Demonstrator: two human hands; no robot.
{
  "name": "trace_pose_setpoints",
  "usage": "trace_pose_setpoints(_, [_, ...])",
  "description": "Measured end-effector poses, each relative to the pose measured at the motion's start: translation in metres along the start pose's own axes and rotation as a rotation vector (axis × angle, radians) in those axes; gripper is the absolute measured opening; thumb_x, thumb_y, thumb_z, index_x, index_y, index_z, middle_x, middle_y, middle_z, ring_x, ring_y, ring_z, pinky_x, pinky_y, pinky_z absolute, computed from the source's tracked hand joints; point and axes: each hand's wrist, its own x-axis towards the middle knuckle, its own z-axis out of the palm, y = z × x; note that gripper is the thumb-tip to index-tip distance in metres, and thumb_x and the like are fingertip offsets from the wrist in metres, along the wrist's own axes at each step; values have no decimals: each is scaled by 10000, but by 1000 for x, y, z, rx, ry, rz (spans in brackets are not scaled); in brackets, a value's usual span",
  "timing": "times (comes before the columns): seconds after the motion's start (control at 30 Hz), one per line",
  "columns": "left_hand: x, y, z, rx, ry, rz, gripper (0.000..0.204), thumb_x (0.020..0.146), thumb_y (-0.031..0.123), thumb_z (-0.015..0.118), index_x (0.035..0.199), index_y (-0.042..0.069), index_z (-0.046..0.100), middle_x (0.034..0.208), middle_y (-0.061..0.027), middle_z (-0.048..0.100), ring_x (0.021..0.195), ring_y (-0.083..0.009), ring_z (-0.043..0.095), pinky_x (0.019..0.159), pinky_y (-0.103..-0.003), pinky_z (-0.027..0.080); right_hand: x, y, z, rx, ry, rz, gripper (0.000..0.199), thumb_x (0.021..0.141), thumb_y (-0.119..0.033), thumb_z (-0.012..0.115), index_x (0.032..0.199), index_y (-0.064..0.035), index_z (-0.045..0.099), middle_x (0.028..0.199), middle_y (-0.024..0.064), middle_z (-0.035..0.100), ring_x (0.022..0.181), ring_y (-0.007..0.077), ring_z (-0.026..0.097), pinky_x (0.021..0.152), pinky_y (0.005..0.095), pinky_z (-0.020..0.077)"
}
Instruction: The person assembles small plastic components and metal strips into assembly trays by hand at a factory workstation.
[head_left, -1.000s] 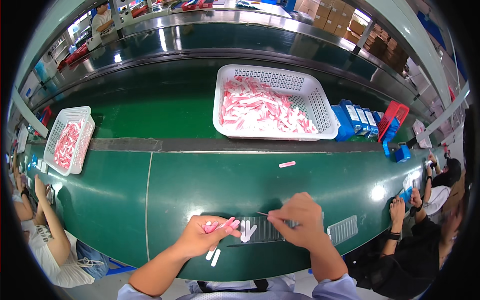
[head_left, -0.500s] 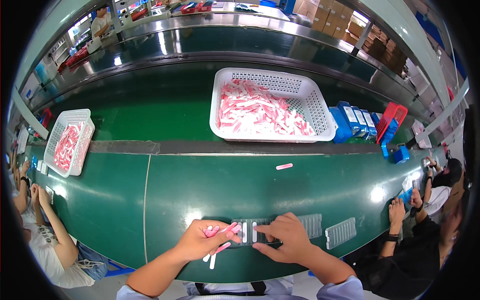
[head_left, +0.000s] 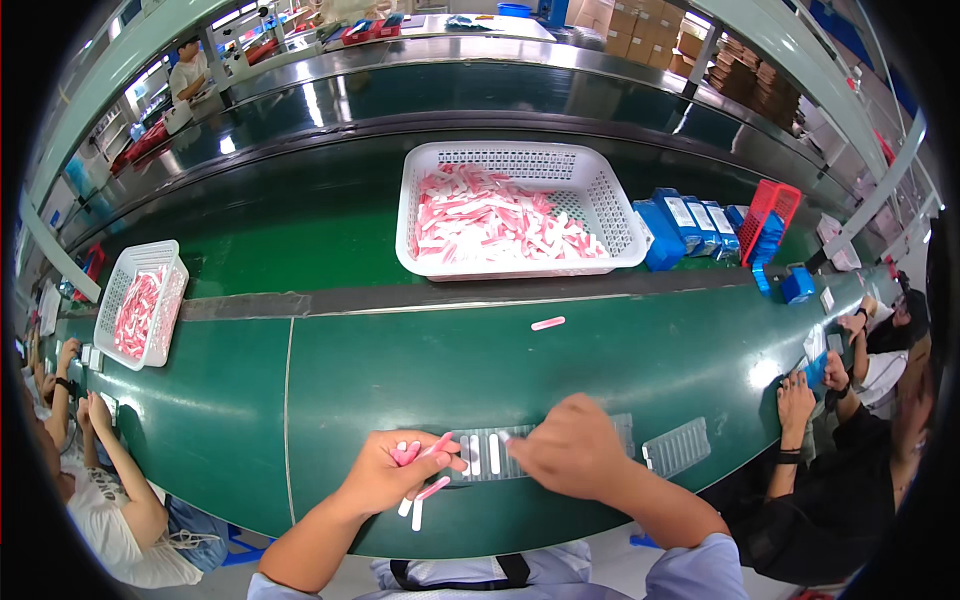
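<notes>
Slim, round-ended white strips are lying in a ribbed clear-plastic tray on the smooth green table. Your left hand is clutching pink-and-white strips; your right hand is hovering over the tray, its fingers' hold unclear. Beyond, a perforated white basket is standing.

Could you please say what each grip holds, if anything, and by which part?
The left grip holds several pink and white strips, their ends protruding, exact contact hidden. Whether the right grip holds the white strip nearest it cannot be told.
</notes>
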Motion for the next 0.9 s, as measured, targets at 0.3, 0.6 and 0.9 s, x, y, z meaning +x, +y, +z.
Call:
trace_pose_setpoints(0.3, [2,-2,-1,-41,-14,-37,237,1004,115,671,1173,-47,706,1000,-107,780,666,-31,587,567,-192,490,-19,-14,11,-47,-183,-40,307,835,-385,790,985,-122,742,751,-25,544,708,179,528,718,358,389])
trace_pose_setpoints(0.6, [3,-9,9,72,-220,-40,221,1016,150,657,1166,7,734,953,-66,781,537,-28,476,472,-204,393,23,-29,13,645,-238,396,147,865,-149,802,998,-92,779,751,-3,689,620,123,593,641,307,461])
trace_pose_setpoints(0.9, [6,-4,-27,27,24,54,141,1029,106,612,1092,8,692,820,-28,691,546,-40,463,496,-208,373,50,1,-8,622,-603,411,95,868,-133,739,910,-47,736,743,46,693,649,122,604,651,298,483])
